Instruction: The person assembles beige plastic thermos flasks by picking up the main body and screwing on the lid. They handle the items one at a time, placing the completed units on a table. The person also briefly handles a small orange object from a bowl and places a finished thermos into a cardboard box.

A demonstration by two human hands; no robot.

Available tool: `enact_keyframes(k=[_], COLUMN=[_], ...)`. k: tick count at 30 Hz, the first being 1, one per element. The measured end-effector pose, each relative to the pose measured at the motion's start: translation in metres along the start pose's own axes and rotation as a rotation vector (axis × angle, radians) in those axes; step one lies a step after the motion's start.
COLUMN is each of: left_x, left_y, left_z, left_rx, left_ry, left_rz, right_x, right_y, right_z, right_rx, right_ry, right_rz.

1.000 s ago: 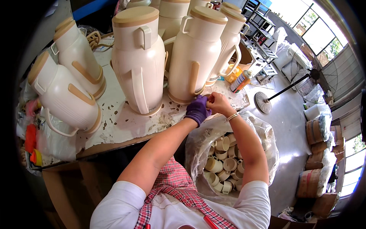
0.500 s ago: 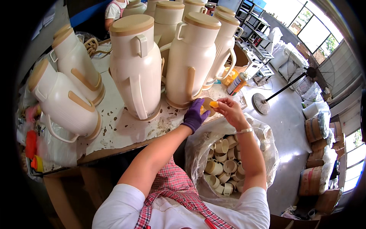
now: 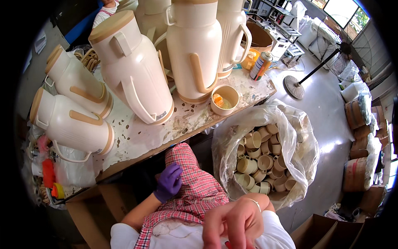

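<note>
My left hand (image 3: 168, 181), in a purple glove, rests on the red checked apron (image 3: 195, 174) over my lap, its fingers curled and nothing visible in them. Close under the camera, my bare right hand (image 3: 234, 220) is raised in front of my chest with bent fingers. Its fingertips run off the lower edge, so what they hold is hidden. A beige cup (image 3: 231, 108) stands at the table's front edge with peeled orange segments (image 3: 218, 99) inside. Neither hand touches it.
Cream vacuum jugs (image 3: 195, 54) crowd the table (image 3: 137, 141); two more (image 3: 78, 124) stand at the left. A spray can (image 3: 260, 66) is near the right corner. Below, a clear plastic bag (image 3: 304, 174) holds many beige cups (image 3: 265, 162). A fan (image 3: 295, 86) stands on the floor.
My left hand has let go of the cup and dropped to my lap. My right hand, which pinched an orange segment beside the cup, has come up toward me. The view has shifted.
</note>
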State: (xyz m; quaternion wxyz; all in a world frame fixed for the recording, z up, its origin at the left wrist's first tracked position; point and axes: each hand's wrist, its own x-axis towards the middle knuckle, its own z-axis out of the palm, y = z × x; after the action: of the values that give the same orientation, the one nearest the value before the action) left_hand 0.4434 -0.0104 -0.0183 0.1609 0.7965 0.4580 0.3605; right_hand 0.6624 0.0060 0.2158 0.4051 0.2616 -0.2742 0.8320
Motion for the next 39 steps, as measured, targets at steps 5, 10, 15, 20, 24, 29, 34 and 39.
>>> enact_keyframes(k=[5,10,15,20,24,29,34,39], left_x=[-0.079,-0.098,-0.147,-0.138,-0.14,-0.138,-0.152,-0.124], left_y=[-0.023,-0.054,-0.104,-0.091,-0.085,-0.085,-0.104,-0.077], left_z=[0.018,0.047,0.087,0.092,0.083,0.087,0.11,0.073], left_rx=[0.004,-0.08,-0.01,-0.091,-0.099,-0.183,-0.117,-0.248], left_ry=[0.143,0.068,-0.573,-0.452,-0.431,-0.315,-0.441,-0.381], left_rz=[-0.47,-0.67,-0.661,-0.853,-0.826,-0.87,-0.768,-0.918], right_x=[0.022,0.024,-0.025,-0.138,-0.121,-0.12,-0.117,-0.119], right_y=[0.025,0.026,0.072,0.111,0.122,0.122,0.125,0.122], right_z=[-0.022,-0.015,-0.131,-0.207,-0.204,-0.206,-0.202,-0.206], right_rx=[-0.195,-0.26,-1.895,-2.234,-2.239,-2.239,-2.24,-2.259], right_ry=[-0.292,0.031,0.435,0.355,0.381,0.354,0.357,0.352], right_rz=[-0.206,0.069,0.243,0.606,0.715,0.732,0.681,0.665])
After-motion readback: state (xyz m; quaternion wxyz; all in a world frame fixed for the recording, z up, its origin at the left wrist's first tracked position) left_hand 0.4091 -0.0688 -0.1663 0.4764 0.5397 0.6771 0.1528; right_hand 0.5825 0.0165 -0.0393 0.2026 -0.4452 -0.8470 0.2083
